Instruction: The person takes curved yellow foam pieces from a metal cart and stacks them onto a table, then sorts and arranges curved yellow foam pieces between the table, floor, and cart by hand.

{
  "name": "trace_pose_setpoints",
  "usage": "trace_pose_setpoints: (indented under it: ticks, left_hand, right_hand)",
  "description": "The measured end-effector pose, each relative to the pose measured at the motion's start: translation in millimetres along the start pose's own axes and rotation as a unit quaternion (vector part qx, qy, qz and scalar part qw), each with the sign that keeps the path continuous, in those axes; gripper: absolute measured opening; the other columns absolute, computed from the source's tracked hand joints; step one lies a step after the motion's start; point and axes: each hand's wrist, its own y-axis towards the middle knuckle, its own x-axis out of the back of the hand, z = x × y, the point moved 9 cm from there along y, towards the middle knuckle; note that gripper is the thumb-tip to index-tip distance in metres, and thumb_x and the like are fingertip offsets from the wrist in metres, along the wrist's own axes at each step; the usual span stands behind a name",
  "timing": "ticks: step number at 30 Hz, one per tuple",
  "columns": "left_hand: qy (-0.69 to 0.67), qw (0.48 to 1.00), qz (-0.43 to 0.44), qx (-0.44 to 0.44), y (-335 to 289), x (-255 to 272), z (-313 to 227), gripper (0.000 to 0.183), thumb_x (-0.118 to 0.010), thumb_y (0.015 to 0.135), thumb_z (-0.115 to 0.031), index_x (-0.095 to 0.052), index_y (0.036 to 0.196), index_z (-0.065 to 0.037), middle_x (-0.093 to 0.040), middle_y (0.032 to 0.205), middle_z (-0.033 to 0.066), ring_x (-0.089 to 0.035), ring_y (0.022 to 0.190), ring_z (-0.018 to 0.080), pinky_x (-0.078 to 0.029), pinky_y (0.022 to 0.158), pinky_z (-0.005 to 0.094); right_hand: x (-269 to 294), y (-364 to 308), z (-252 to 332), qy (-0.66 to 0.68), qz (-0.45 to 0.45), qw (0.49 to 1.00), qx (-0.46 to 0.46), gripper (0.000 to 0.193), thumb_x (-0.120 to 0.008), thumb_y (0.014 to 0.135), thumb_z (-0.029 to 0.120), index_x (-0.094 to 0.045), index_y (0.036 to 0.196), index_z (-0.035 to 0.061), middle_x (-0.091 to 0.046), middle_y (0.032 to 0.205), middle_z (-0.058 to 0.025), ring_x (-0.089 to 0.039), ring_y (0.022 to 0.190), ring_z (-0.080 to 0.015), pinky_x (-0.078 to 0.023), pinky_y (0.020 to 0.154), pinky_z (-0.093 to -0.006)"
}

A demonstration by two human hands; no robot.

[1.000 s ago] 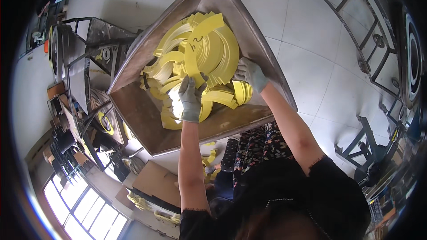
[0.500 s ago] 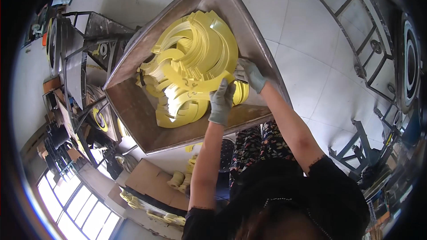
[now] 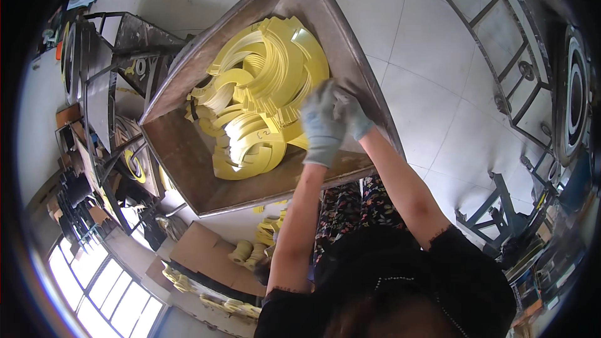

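In the metal box [image 3: 178, 172] lies a heap of curved yellow flat pieces [image 3: 291, 66], several of them nested in stacks like arcs. My left hand [image 3: 323, 122], in a grey-green glove, is over the right edge of the heap with its back turned up. Close against it is my right hand [image 3: 354, 114], gloved alike, beside the box's right wall. The fingers of both hands meet and are blurred, so whether anything is between them is hidden. Marked arcs [image 3: 266, 134] lie left of my left hand.
A metal frame rack [image 3: 501, 44] stands on the tiled floor [image 3: 432, 87] at the right. Machinery with dark metal panels [image 3: 119, 87] is at the left. Below the box are a cardboard sheet [image 3: 206, 253] and yellow spools [image 3: 247, 253].
My left hand has left the arc it was holding and moved up and right, against my right hand. My right hand has shifted slightly down. That arc no longer shows in the left hand.
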Motion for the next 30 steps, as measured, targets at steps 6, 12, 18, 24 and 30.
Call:
trace_pose_setpoints:
  ticks: [6, 12, 18, 24, 30]
  left_hand:
    - [0.215, 0.969, 0.108, 0.050, -28, -20, 65, 0.067, -0.073, 0.077, -0.026, -0.049, 0.137, -0.008, -0.055, 0.128, 0.0124, -0.052, 0.117, 0.0317, -0.044, 0.092, 0.0485]
    - [0.181, 0.962, 0.199, 0.037, 9, -20, 61, 0.059, -0.077, 0.073, -0.026, -0.056, 0.126, -0.008, -0.058, 0.119, 0.0110, -0.057, 0.106, 0.0322, -0.047, 0.086, 0.0458]
    - [0.173, 0.981, 0.078, 0.030, 52, -8, 58, 0.067, -0.077, 0.073, -0.037, -0.055, 0.129, -0.007, -0.056, 0.127, 0.0137, -0.053, 0.117, 0.0345, -0.044, 0.094, 0.0462]
    - [0.075, 0.963, -0.048, 0.253, 97, 27, 212, 0.071, -0.052, 0.090, -0.061, -0.053, 0.133, -0.005, -0.051, 0.138, 0.0212, -0.050, 0.124, 0.0408, -0.037, 0.104, 0.0484]
    - [-0.081, 0.911, 0.212, 0.344, 114, -57, 258, 0.082, -0.037, 0.092, -0.071, -0.046, 0.138, -0.005, -0.051, 0.138, 0.0248, -0.048, 0.130, 0.0371, -0.033, 0.108, 0.0455]
  right_hand:
    - [-25, -9, 11, -0.016, -0.115, 0.992, -0.040, 0.038, -0.042, 0.105, 0.033, -0.050, 0.134, 0.0099, -0.060, 0.125, -0.0042, -0.059, 0.113, -0.0163, -0.048, 0.098, -0.0353]
    - [-10, -2, 5, -0.055, -0.212, 0.975, -0.045, 0.041, -0.046, 0.102, 0.039, -0.053, 0.130, 0.0104, -0.059, 0.123, -0.0053, -0.056, 0.113, -0.0174, -0.046, 0.096, -0.0346]
    - [7, -7, -5, 0.168, -0.378, 0.909, -0.057, 0.055, -0.044, 0.102, 0.045, -0.042, 0.143, 0.0085, -0.053, 0.136, -0.0086, -0.047, 0.125, -0.0198, -0.031, 0.110, -0.0346]
    - [-25, 39, -14, 0.150, -0.118, 0.981, -0.024, 0.050, -0.055, 0.100, 0.029, -0.045, 0.140, 0.0010, -0.054, 0.137, -0.0098, -0.049, 0.126, -0.0194, -0.036, 0.110, -0.0333]
    - [15, 59, -24, 0.183, -0.100, 0.974, -0.090, 0.036, -0.069, 0.089, 0.017, -0.062, 0.120, 0.0018, -0.066, 0.117, -0.0065, -0.061, 0.111, -0.0199, -0.048, 0.099, -0.0346]
